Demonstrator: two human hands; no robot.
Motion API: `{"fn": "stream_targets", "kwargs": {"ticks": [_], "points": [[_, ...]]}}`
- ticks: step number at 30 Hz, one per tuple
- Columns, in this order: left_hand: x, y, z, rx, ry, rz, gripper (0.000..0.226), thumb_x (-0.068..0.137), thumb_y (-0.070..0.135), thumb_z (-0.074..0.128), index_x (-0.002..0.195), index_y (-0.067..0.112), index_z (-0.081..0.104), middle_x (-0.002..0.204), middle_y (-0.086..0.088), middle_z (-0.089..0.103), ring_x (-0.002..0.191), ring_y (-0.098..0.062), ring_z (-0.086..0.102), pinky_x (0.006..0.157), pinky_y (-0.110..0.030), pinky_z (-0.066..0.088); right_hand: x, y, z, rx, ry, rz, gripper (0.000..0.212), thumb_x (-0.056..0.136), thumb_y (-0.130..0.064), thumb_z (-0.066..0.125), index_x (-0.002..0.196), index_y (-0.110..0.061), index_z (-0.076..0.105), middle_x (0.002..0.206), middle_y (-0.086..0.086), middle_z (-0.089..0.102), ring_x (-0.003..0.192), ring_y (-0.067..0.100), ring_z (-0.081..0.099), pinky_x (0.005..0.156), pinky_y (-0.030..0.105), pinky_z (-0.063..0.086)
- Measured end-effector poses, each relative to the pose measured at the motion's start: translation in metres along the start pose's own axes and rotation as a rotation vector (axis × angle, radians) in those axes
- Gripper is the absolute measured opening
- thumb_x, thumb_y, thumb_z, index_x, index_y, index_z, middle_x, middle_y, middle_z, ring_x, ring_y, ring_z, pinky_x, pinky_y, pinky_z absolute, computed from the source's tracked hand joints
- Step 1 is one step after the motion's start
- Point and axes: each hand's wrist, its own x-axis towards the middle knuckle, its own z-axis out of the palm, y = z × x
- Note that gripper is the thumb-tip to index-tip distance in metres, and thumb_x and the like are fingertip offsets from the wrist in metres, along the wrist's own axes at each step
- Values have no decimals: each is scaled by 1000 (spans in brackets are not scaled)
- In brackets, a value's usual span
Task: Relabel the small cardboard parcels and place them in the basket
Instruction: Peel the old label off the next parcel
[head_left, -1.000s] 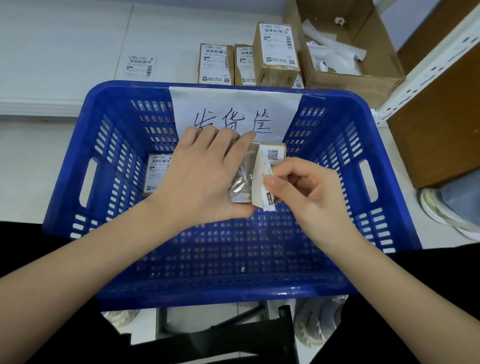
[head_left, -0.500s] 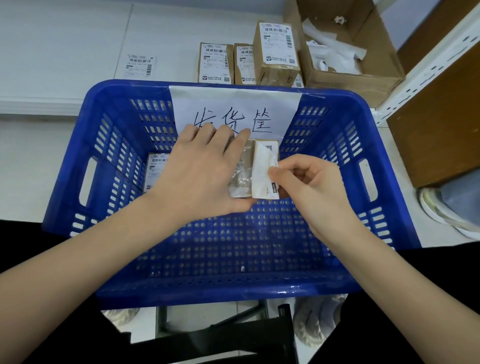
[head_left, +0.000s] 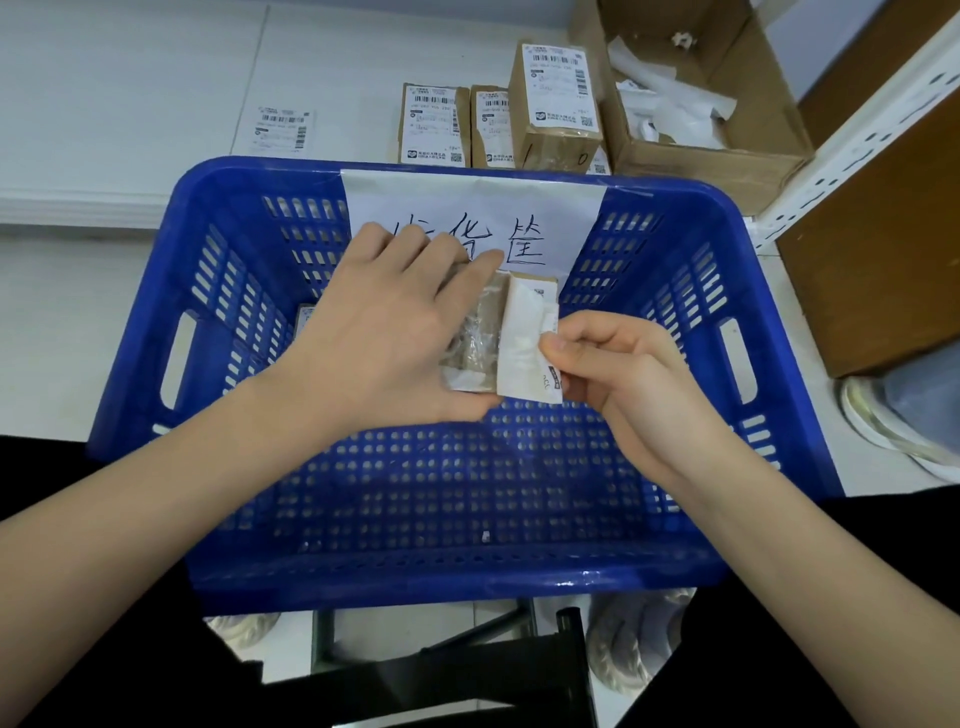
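Note:
My left hand (head_left: 384, 338) holds a small cardboard parcel (head_left: 480, 332) over the blue basket (head_left: 218, 197), fingers spread across its top and thumb under its near edge. My right hand (head_left: 618, 369) pinches the white label (head_left: 524, 343), which is peeled up and folded back from the parcel's taped face. A second labelled parcel (head_left: 305, 318) lies in the basket at the left, mostly hidden behind my left hand. A handwritten paper sign (head_left: 545, 208) hangs on the basket's far wall.
Behind the basket stand three labelled parcels (head_left: 434, 127) (head_left: 491, 130) (head_left: 558, 98) on the white surface. A loose label sheet (head_left: 283, 127) lies to their left. An open carton with crumpled label backings (head_left: 691, 88) sits at the back right, beside a white shelf upright (head_left: 857, 124).
My right hand has pulled the label further right and back across the parcel, baring more of the taped cardboard. My left hand keeps the parcel steady, shifted slightly away from me.

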Motion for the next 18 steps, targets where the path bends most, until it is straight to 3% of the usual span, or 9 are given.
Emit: {"fn": "stream_targets", "kwargs": {"ticks": [7, 13, 18], "points": [[1, -5, -2, -26, -8, 28, 96, 63, 71, 59, 127, 0, 56, 99, -15, 62, 84, -33, 58, 74, -40, 35, -2, 0, 1, 103, -20, 13, 12, 74, -14, 59, 67, -6, 64, 66, 2, 67, 58, 11, 61, 58, 21, 50], [3, -8, -2, -57, -7, 37, 95, 63, 71, 61, 127, 0, 57, 100, -14, 63, 84, -33, 59, 73, -40, 36, -2, 1, 0, 161, 2, 34, 19, 74, -14, 59, 79, 4, 61, 71, 7, 68, 63, 15, 62, 60, 23, 53], [5, -8, -5, -91, 4, 49, 95, 65, 72, 57, 127, 1, 56, 101, -15, 63, 83, -33, 58, 73, -41, 36, -2, 1, 1, 241, 31, 9, 11, 77, -8, 66, 74, 1, 61, 67, 5, 67, 58, 13, 61, 56, 21, 52]]}}
